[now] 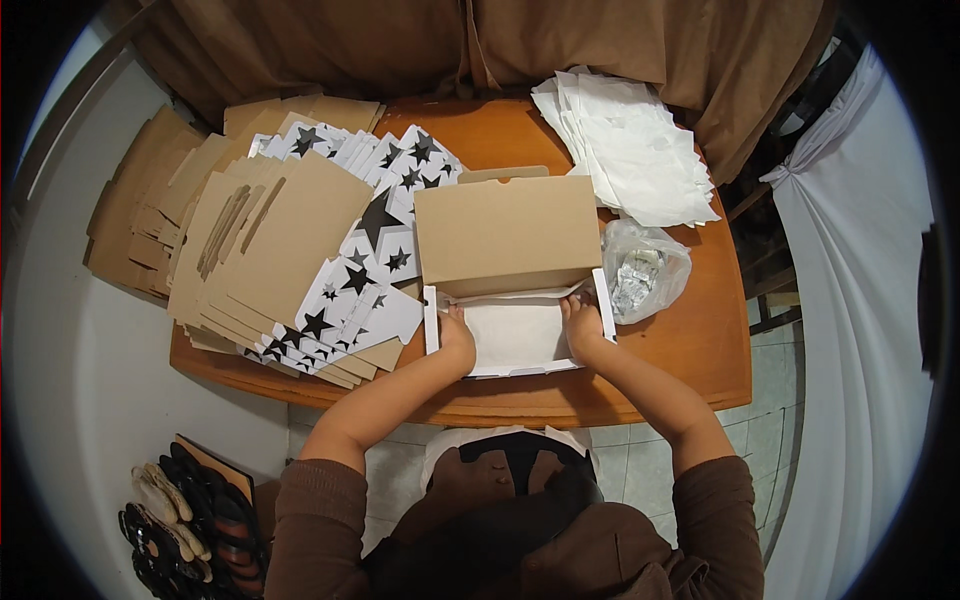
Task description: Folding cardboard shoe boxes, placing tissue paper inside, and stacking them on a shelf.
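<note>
An open cardboard box (508,232) stands on the table in front of me, its brown lid raised at the back. White tissue paper (515,335) lines the bottom and rises a little along the back. My left hand (457,343) reaches inside against the left wall, touching the paper's edge. Against the right wall is my right hand (580,328), also on the lining. On both hands the fingers point away from me, stretched toward the back corners, and their tips are partly hidden. Neither hand lifts anything.
Flat brown box blanks (290,240) and star-printed white ones (385,270) are piled at left. White paper sheets (640,150) lie at the back right, above a clear plastic bag (645,270) with silvery contents. Shoes (190,520) stand low at left. Brown curtains (400,45) hang behind the table.
</note>
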Motion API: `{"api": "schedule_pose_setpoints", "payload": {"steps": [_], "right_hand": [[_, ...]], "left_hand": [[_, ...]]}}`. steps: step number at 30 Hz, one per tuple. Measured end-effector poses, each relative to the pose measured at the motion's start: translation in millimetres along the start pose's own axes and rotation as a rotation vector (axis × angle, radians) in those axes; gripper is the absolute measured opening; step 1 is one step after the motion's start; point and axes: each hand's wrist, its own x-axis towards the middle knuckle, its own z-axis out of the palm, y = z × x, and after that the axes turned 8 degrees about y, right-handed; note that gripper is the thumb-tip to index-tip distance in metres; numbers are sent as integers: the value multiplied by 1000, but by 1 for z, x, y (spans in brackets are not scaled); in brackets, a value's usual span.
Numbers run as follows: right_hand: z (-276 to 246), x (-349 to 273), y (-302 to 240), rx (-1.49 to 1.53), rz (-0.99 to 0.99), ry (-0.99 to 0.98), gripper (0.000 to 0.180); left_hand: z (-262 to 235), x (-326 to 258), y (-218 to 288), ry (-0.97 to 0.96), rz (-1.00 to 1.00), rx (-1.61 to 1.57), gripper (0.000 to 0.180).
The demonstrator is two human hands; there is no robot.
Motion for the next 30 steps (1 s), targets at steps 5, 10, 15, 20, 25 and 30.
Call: {"api": "schedule_pose_setpoints", "payload": {"steps": [5,10,15,20,25,30], "right_hand": [[-1,-1,4,-92,-6,-3,70],[-27,3,22,193,-63,127,24],[-65,-46,67,667,-273,644,16],[-21,-48,123,728,-5,1010,8],[26,-36,137,434,151,1097,12],[37,-34,137,449,112,967,13]], "left_hand": [[-8,6,1,-29,2,40,62],[-25,16,-9,-13,17,8,48],[-114,-21,-11,644,65,-674,24],[-155,1,44,1156,19,-1015,24],[-171,26,93,1185,9,-992,30],[-172,37,109,1118,-42,-970,31]]}}
